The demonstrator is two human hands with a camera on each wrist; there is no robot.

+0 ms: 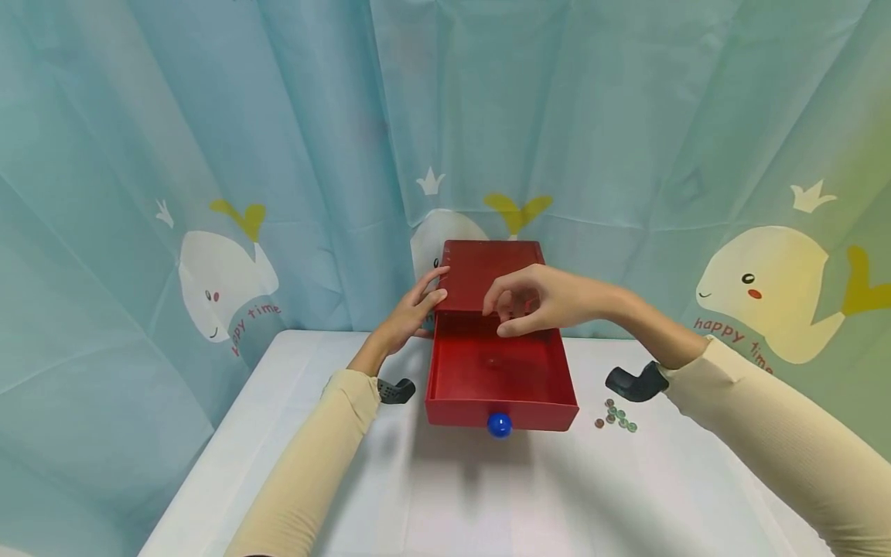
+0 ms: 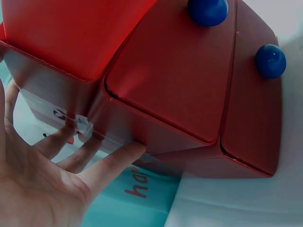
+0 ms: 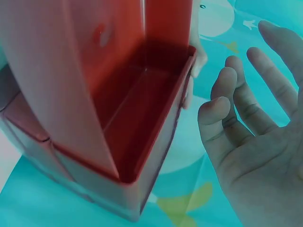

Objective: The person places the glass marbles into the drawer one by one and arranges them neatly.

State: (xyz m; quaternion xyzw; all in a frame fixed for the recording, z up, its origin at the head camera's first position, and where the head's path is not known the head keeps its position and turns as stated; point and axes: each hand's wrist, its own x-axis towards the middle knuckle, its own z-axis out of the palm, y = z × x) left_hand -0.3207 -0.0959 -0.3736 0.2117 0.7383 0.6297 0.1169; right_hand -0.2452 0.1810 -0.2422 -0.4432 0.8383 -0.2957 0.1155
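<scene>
A red drawer cabinet (image 1: 487, 271) stands at the back of the white table (image 1: 487, 495). Its top drawer (image 1: 501, 408) is pulled out toward me, with a blue knob (image 1: 499, 424) on the front. A small dark speck lies on the drawer floor. My left hand (image 1: 414, 309) rests with straight fingers (image 2: 118, 158) against the cabinet's left side (image 2: 156, 137). My right hand (image 1: 536, 298) hovers over the back of the drawer with relaxed fingers and holds nothing. In the right wrist view the right hand (image 3: 255, 137) is spread beside the drawer's inside (image 3: 142, 118).
Several small coins (image 1: 616, 416) lie on the table to the right of the drawer. A lower drawer with a second blue knob (image 2: 270, 60) is closed. A blue whale-print curtain (image 1: 209, 193) surrounds the table on three sides.
</scene>
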